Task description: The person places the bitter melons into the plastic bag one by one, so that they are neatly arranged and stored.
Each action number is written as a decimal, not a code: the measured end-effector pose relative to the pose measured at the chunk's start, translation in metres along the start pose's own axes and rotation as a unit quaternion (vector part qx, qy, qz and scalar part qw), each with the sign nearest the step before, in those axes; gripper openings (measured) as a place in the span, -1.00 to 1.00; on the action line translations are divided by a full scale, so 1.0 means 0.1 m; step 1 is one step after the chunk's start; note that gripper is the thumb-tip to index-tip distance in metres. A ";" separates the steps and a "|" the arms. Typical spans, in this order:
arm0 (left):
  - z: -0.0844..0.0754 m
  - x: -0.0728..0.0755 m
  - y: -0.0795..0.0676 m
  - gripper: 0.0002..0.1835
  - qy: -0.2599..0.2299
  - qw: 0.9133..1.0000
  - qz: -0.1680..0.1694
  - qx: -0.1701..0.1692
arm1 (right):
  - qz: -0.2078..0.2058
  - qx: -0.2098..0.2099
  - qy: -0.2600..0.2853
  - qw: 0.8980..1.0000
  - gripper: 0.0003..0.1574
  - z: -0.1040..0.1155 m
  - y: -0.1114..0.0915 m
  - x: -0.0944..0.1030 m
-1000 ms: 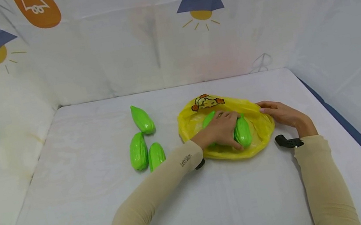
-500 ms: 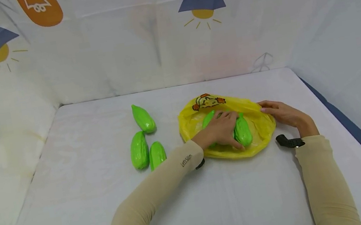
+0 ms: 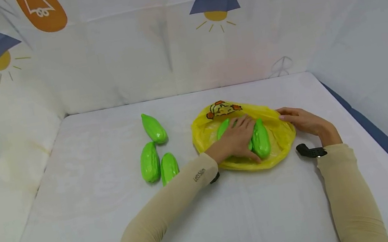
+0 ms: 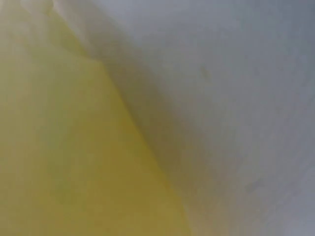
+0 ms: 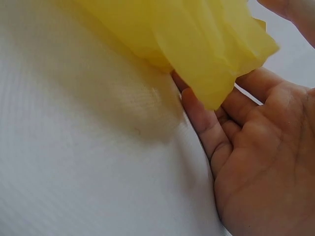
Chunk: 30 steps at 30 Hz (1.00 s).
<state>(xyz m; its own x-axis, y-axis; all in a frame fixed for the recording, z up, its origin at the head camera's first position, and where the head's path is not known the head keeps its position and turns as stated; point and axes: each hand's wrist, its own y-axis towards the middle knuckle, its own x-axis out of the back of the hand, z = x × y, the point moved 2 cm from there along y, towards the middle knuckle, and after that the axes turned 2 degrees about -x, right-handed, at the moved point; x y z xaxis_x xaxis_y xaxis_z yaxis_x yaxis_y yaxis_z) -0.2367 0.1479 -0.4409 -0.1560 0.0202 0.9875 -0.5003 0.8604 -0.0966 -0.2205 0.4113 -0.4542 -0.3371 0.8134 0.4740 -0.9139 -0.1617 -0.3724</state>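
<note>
A yellow plastic bag (image 3: pixel 281 145) with a cartoon print lies spread open right of the table's middle. My left hand (image 3: pixel 236 137) reaches into it, palm down, fingers extended over the green gourds inside. One shiny gourd (image 3: pixel 260 140) lies beside its thumb; another gourd (image 3: pixel 223 128) shows past its far side. Anything under the palm is hidden. At the bag's right rim my right hand (image 3: pixel 304 122) holds the edge between thumb and fingers. The right wrist view shows the yellow film (image 5: pixel 211 54) across the fingers (image 5: pixel 202 113).
Left of the bag lie more green gourds: one at the back (image 3: pixel 154 128), one nearer (image 3: pixel 149 162), and one (image 3: pixel 168 167) partly behind the left sleeve. A white cloth (image 3: pixel 80 219) covers the table. Printed white sheeting (image 3: pixel 123 60) stands around it.
The left hand's fingers have drawn slightly off the gourd beside the thumb, so more of its top shows. That gourd has shifted a little. The right hand and the bag look unchanged.
</note>
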 end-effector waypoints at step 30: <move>0.25 0.32 -0.60 0.39 -0.082 0.996 -0.035 0.011 | -0.005 0.005 -0.020 1.000 -0.27 -0.03 0.03 0.01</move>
<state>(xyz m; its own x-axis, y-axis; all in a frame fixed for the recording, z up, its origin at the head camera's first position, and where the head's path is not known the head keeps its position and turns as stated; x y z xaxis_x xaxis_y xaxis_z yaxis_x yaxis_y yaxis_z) -0.2333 0.0842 -0.4068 -0.2560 -0.1246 0.9586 -0.5336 0.8451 -0.0326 -0.2228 0.4132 -0.4569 -0.3366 0.7917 0.5098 -0.9194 -0.1593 -0.3596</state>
